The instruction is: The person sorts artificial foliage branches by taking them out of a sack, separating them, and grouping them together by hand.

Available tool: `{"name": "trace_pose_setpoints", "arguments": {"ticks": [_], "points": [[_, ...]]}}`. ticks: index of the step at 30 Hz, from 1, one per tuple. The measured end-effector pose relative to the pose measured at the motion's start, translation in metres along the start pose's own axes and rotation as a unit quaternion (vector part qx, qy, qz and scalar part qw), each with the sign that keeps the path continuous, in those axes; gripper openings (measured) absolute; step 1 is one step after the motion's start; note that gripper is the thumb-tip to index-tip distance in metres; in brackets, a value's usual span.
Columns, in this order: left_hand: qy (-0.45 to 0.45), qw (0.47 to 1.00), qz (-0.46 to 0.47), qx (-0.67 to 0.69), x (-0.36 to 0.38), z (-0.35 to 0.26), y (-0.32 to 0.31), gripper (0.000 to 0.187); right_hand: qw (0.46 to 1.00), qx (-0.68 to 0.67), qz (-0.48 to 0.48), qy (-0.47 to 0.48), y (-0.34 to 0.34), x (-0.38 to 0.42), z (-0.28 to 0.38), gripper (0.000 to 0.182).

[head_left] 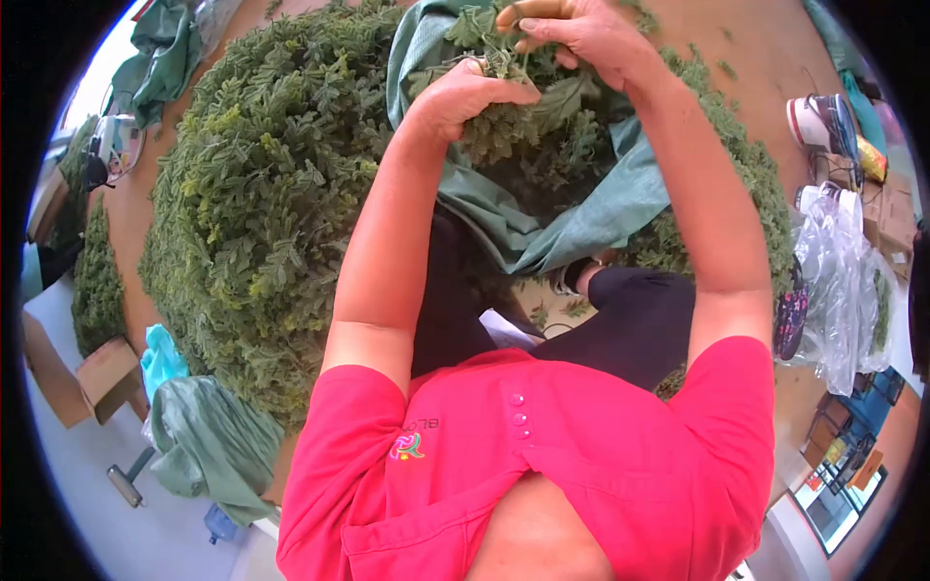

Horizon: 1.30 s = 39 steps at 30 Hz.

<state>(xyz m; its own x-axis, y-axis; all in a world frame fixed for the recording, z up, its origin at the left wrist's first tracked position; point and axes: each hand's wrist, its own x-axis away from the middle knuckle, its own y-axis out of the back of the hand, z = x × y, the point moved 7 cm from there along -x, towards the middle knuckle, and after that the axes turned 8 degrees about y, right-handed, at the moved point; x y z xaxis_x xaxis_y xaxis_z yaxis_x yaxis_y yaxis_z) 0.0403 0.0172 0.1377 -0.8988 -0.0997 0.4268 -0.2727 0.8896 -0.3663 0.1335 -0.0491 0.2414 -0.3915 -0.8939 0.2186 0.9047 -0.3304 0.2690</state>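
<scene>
My left hand point(463, 99) is closed round a bunch of green feathery sprigs point(499, 66), thumb lying across it. Close by on the right, my right hand point(586, 37) pinches at a thin stem at the top of the same bunch, thumb and forefinger together. Both hands are above an open green woven sack point(591, 223), its mouth folded back over my lap. More green foliage point(557, 160) fills the sack below the hands. How many stems each hand holds is hidden by the leaves.
A large heap of green sprigs point(262, 203) rises at my left, with more foliage point(717, 126) to the right. A clear plastic bag point(833, 281) and shoes point(819, 121) are at far right. A cardboard box point(107, 373) and dark green sack point(208, 436) are lower left.
</scene>
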Motion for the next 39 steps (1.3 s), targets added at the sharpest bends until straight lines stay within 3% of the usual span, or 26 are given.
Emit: {"name": "trace_pose_setpoints", "arguments": {"ticks": [1,2,3,4,5,7,8,10,11,12,14,15,16,19,21,23,25,26,27,28,29,31,34,37,39], "points": [[0.043,0.999,-0.001,-0.006,0.001,0.005,0.002,0.019,1.0,0.002,-0.007,-0.006,0.0,-0.008,-0.01,0.029],[0.003,1.0,0.026,0.006,0.004,0.001,0.002,0.011,0.998,0.046,0.015,0.048,0.004,-0.015,-0.008,0.029],[-0.049,0.997,0.062,-0.023,-0.005,0.0,0.011,0.016,0.99,0.091,0.039,0.103,0.005,-0.023,-0.007,0.028],[-0.074,0.99,0.081,0.084,-0.006,-0.004,0.018,0.017,0.979,0.1,0.027,0.178,0.014,-0.035,-0.016,0.033],[-0.099,0.972,0.098,0.191,-0.009,-0.005,0.025,0.019,0.98,-0.015,0.028,0.195,0.024,-0.05,-0.038,0.042],[-0.121,0.938,0.0,0.324,0.005,-0.022,0.026,0.018,0.991,-0.106,-0.054,0.068,0.056,-0.072,-0.1,0.049],[-0.11,0.931,-0.007,0.348,0.003,-0.022,0.029,0.022,0.991,-0.109,-0.047,0.066,0.063,-0.079,-0.131,0.049],[-0.102,0.922,-0.024,0.373,-0.002,-0.016,0.039,0.026,0.99,0.094,-0.098,0.028,0.072,-0.085,-0.211,0.026],[-0.111,0.913,-0.052,0.389,-0.005,-0.013,0.048,0.026,0.996,0.049,-0.074,0.002,0.058,-0.084,-0.25,0.029],[-0.122,0.903,-0.079,0.405,-0.008,-0.01,0.057,0.025,0.995,0.062,-0.071,-0.036,0.036,-0.079,-0.271,0.02],[-0.172,0.907,-0.054,0.381,-0.012,-0.005,0.069,0.027,0.981,0.178,-0.015,-0.075,-0.009,-0.08,-0.335,0.036],[-0.218,0.909,-0.022,0.354,-0.012,-0.009,0.071,0.029,0.924,0.376,-0.067,-0.015,-0.023,-0.078,-0.356,0.049],[-0.197,0.909,-0.073,0.36,-0.008,-0.009,0.072,0.032,0.915,0.39,-0.034,-0.101,-0.038,-0.068,-0.358,0.056],[-0.211,0.901,-0.154,0.348,-0.003,-0.011,0.084,0.032,0.877,0.461,0.016,-0.138,-0.049,-0.053,-0.367,0.033],[-0.198,0.906,-0.125,0.353,-0.001,-0.015,0.081,0.031,0.891,0.439,0.02,-0.117,-0.028,-0.054,-0.354,0.026],[-0.206,0.889,-0.108,0.395,-0.001,-0.017,0.078,0.029,0.929,0.368,0.029,0.013,0.002,-0.054,-0.323,0.023],[-0.225,0.884,-0.084,0.402,-0.002,-0.016,0.081,0.027,0.98,0.187,0.005,-0.074,0.034,-0.041,-0.275,0.022],[-0.211,0.888,-0.119,0.391,0.001,-0.014,0.082,0.026,0.996,-0.006,-0.029,-0.081,0.039,-0.027,-0.243,0.024],[-0.197,0.891,-0.155,0.378,0.004,-0.013,0.083,0.026,0.975,-0.198,-0.06,-0.082,0.04,-0.016,-0.22,0.025],[-0.207,0.901,-0.135,0.357,0.002,-0.014,0.085,0.023,0.99,-0.043,-0.044,-0.13,0.049,-0.01,-0.221,0.03],[-0.211,0.899,-0.127,0.362,-0.001,-0.009,0.084,0.023,0.964,0.187,0.066,-0.175,0.058,-0.012,-0.232,0.033],[-0.258,0.892,-0.15,0.34,0.004,-0.021,0.084,0.011,0.991,0.034,-0.067,-0.108,0.062,-0.003,-0.182,0.031],[-0.266,0.891,-0.109,0.351,0.013,-0.027,0.078,0.016,0.997,0.002,-0.075,-0.024,0.074,-0.005,-0.136,0.026],[-0.278,0.891,-0.044,0.357,0.011,-0.034,0.075,0.022,0.998,-0.047,-0.029,-0.018,0.084,0.004,-0.091,0.023],[-0.257,0.908,-0.018,0.33,0.014,-0.036,0.069,0.024,0.999,0.054,-0.003,-0.007,0.096,0.008,-0.063,0.029]]}}
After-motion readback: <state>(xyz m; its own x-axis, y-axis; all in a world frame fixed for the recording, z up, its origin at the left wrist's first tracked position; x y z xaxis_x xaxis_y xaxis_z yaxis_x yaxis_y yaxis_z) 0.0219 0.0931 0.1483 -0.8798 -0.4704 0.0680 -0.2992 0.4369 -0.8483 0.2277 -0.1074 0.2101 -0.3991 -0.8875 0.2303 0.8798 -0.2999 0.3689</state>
